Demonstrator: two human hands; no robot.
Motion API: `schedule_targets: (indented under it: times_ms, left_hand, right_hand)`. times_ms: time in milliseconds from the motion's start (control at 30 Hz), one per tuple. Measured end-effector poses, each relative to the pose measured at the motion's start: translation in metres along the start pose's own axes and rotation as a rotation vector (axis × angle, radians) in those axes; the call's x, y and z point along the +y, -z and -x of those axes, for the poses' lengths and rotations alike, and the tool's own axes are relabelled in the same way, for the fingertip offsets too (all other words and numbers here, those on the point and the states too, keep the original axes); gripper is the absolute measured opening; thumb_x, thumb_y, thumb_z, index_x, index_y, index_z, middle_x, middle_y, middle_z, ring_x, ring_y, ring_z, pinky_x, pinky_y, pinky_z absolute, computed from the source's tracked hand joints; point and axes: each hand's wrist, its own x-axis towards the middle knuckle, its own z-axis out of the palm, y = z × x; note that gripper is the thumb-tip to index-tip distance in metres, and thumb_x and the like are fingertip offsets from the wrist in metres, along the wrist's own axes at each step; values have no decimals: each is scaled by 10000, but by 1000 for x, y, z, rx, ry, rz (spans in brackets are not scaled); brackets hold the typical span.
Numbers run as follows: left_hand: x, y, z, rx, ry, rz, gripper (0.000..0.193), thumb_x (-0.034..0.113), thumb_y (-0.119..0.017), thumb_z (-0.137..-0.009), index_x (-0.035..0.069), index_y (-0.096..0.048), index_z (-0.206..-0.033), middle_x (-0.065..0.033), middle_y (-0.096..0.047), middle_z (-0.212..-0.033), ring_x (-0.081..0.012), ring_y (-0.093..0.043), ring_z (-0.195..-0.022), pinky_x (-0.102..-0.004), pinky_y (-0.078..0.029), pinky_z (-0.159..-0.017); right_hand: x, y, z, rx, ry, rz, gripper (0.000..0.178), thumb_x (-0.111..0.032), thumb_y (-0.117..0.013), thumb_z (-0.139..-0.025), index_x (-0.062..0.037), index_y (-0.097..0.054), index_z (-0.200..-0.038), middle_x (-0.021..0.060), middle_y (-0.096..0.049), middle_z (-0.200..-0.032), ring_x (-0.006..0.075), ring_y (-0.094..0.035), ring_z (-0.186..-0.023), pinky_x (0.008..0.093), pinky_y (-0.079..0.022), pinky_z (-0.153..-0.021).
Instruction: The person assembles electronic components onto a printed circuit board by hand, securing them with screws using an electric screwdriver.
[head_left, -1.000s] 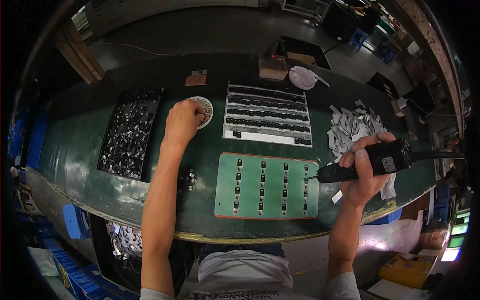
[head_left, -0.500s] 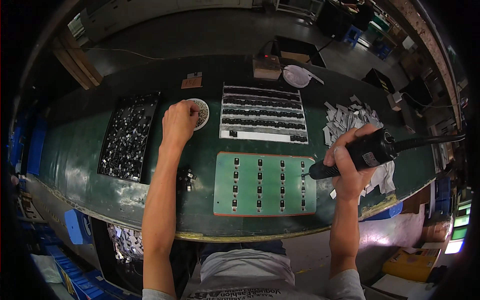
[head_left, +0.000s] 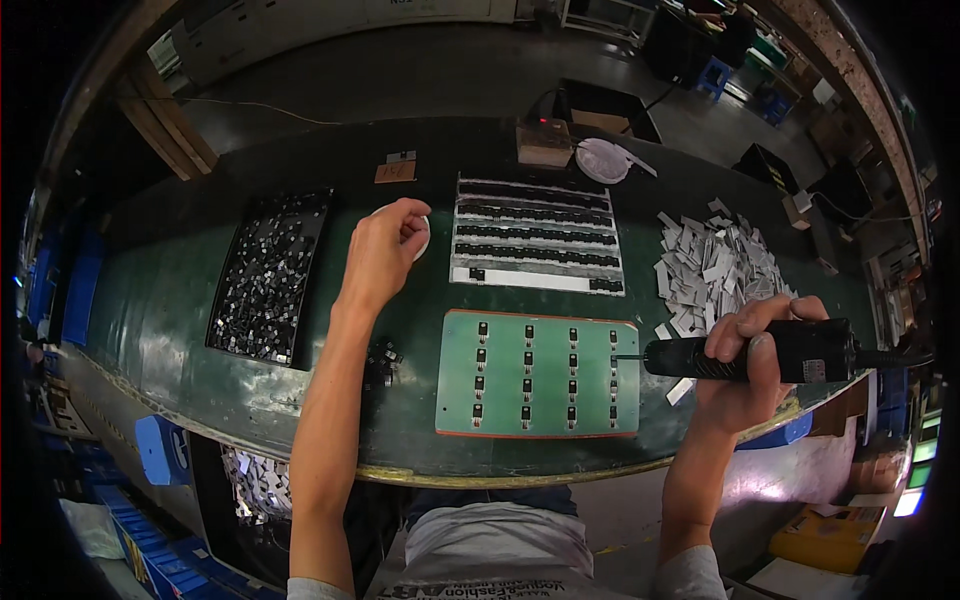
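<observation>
My left hand (head_left: 383,247) is over a small white bowl (head_left: 425,240), hiding most of it. Its fingertips are pinched together; whatever lies between them is too small to make out. In my right hand (head_left: 748,352) is a black electric screwdriver (head_left: 820,345), held level with a cable at its back. The thin bit (head_left: 630,357) points left over the right edge of a green board (head_left: 550,350). Rows of small black three-legged components (head_left: 528,385) sit on this board in four columns.
A black tray (head_left: 270,275) full of loose components lies at left. Behind the board is a white rack (head_left: 520,278) with rows of components. Pale strips (head_left: 715,270) are heaped at right. Several loose components (head_left: 383,360) lie near my left forearm. A box (head_left: 543,143) stands at the back.
My left hand has shifted right across the bowl, covering more of it. My right hand has lowered and moved right, turning the screwdriver more level. The view has shifted slightly.
</observation>
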Motion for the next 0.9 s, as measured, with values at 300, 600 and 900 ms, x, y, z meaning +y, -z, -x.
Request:
schedule_targets:
  times_ms: [300, 600, 900]
  left_hand:
    - [101, -70, 79, -431, -457, 265, 498, -10, -747, -819, 68, -565, -1276, -105, -657, -945, -309, -672, -848, -397, -565, -739]
    - [103, -73, 86, -534, -411, 337, 576, -14, -722, -812, 56, -485, -1332, -128, -658, -949, -379, -662, -889, -479, -531, -742]
    - [103, -70, 86, -584, -409, 374, 590, -8, -719, -832, 63, -456, -1356, -135, -667, -935, -388, -663, -843, -478, -511, -704]
  right_hand:
    - [-8, -13, 8, 24, 32, -166, 506, -79, -582, -912, -44, -391, -1379, 144, -553, -898, 171, -554, -608, 308, -520, -501]
    - [-6, -16, 13, 8, 10, -161, 519, -64, -613, -890, -50, -374, -1350, 151, -561, -903, 174, -558, -603, 321, -528, -488]
    - [-9, -21, 15, -39, -15, -129, 498, -71, -654, -904, -73, -385, -1323, 138, -566, -898, 168, -557, -618, 318, -540, -507]
